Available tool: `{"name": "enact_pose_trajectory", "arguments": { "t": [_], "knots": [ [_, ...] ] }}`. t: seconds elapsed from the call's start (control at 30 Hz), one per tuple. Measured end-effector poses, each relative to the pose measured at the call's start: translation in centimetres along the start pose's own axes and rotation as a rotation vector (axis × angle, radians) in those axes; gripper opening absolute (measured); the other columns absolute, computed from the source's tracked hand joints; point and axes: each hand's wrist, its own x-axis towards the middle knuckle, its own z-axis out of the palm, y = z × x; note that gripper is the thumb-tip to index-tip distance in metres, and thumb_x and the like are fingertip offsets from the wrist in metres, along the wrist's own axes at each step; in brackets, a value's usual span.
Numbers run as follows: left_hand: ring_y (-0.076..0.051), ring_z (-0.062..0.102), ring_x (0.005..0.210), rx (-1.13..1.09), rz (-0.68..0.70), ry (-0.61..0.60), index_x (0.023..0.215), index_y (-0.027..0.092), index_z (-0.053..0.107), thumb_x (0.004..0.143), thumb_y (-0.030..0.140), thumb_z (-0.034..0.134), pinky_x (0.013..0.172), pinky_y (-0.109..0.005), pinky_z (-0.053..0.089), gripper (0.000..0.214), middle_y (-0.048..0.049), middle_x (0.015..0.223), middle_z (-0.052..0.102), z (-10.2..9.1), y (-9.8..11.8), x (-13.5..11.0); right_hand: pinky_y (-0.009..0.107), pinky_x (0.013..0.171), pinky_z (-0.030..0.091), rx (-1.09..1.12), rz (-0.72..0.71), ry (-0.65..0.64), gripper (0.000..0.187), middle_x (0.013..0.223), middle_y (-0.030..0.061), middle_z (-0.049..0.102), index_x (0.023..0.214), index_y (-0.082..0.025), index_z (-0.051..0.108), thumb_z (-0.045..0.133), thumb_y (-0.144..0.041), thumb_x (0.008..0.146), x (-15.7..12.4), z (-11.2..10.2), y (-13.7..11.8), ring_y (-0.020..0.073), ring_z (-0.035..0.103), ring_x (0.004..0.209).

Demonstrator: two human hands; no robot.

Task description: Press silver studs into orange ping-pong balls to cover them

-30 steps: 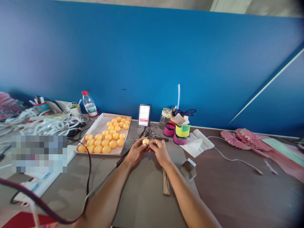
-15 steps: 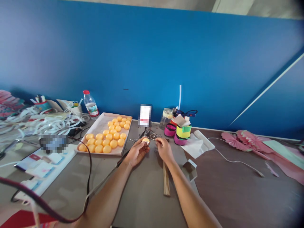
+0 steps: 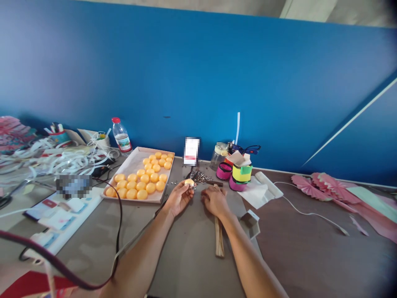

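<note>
My left hand (image 3: 178, 198) is closed, pinching a small round yellow piece (image 3: 189, 182) between thumb and fingers. Small shiny metal bits show at my left fingertips, too fine to make out. To its right, my right hand (image 3: 215, 200) lies low over a hammer, its fingers curled about the upper handle. The wooden hammer handle (image 3: 219, 244) sticks out below the hand, and the dark hammer head (image 3: 214, 183) shows beyond it. A heap of small metal pieces (image 3: 201, 177) is spread just behind both hands. Many yellow domed pieces lie in a shallow white tray (image 3: 132, 159) on the left.
A bottle with a red cap (image 3: 121, 136) stands behind the tray. Black cables and a white power strip (image 3: 80, 215) lie at left. Pink and yellow rolls (image 3: 241, 176), a clear jar (image 3: 218, 157) and an open small box (image 3: 250, 224) sit at right, with pink paper fans beyond.
My right hand has lowered from a raised pinch beside the yellow piece down onto the hammer handle. My left hand keeps its hold. The whole view has shifted slightly.
</note>
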Motion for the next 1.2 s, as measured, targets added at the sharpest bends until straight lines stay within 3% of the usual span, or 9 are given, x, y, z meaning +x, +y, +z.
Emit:
{"name": "enact_pose_trajectory", "arguments": {
  "t": [0.2,0.37,0.47,0.7,0.93,1.1,1.2],
  "knots": [
    [-0.009,0.060,0.063,0.002,-0.001,0.001,0.093,0.012,0.062,0.072,0.025,0.075,0.058,-0.021,0.050,0.028,-0.0069,0.092,0.067,0.0,0.1,-0.1,0.035,0.087,0.026,-0.037,-0.005,-0.069,0.022,0.090,0.0067,0.069,0.080,-0.020,0.069,0.048,-0.012,0.081,0.0,0.0,-0.3,0.0213,0.058,0.095],
    [-0.008,0.060,0.064,-0.003,0.001,0.008,0.095,0.013,0.062,0.073,0.024,0.075,0.059,-0.021,0.050,0.028,-0.0067,0.094,0.067,0.0,0.1,-0.1,0.036,0.089,0.025,-0.053,-0.006,-0.023,0.019,0.100,0.0076,0.068,0.091,-0.021,0.069,0.053,-0.023,0.082,-0.2,-0.9,0.0,0.0232,0.055,0.103],
    [-0.009,0.060,0.064,0.000,-0.004,0.004,0.095,0.012,0.062,0.073,0.024,0.075,0.060,-0.021,0.050,0.029,-0.0070,0.093,0.067,-0.1,0.1,0.0,0.039,0.087,0.024,-0.130,0.008,-0.058,0.018,0.102,0.0093,0.068,0.091,-0.021,0.069,0.058,-0.026,0.077,-0.3,-1.2,0.5,0.0274,0.053,0.104],
    [-0.009,0.060,0.064,0.015,-0.003,0.004,0.095,0.013,0.062,0.073,0.024,0.075,0.059,-0.021,0.050,0.028,-0.0069,0.093,0.067,0.1,0.0,-0.2,0.038,0.081,0.024,-0.130,-0.005,-0.057,0.023,0.085,0.0088,0.069,0.077,-0.019,0.068,0.049,-0.006,0.074,-0.2,-0.6,0.9,0.0250,0.055,0.095],
    [-0.008,0.061,0.063,0.014,-0.021,0.011,0.094,0.014,0.062,0.071,0.022,0.076,0.060,-0.020,0.050,0.028,-0.0037,0.086,0.067,0.1,0.1,-0.1,0.035,0.086,0.028,0.196,-0.012,0.127,0.019,0.091,0.0056,0.069,0.081,-0.019,0.063,0.045,-0.015,0.082,0.3,0.0,-0.3,0.0203,0.056,0.093],
    [-0.009,0.062,0.064,0.019,-0.028,-0.002,0.098,0.015,0.062,0.070,0.021,0.076,0.060,-0.020,0.050,0.032,-0.0023,0.083,0.066,-0.2,-0.1,0.1,0.030,0.069,0.039,0.762,0.081,0.189,0.011,0.070,0.0009,0.062,0.073,-0.021,0.057,0.051,-0.028,0.076,0.9,0.3,-0.8,0.0171,0.054,0.069],
    [-0.009,0.062,0.065,0.015,-0.025,-0.006,0.100,0.015,0.062,0.071,0.020,0.075,0.062,-0.021,0.050,0.032,-0.0031,0.084,0.066,-0.3,-0.3,0.2,0.027,0.060,0.038,1.091,0.133,0.187,0.017,0.061,-0.0019,0.055,0.071,-0.021,0.057,0.058,-0.038,0.073,1.0,0.5,-1.2,0.0145,0.048,0.060]
  ]
}}
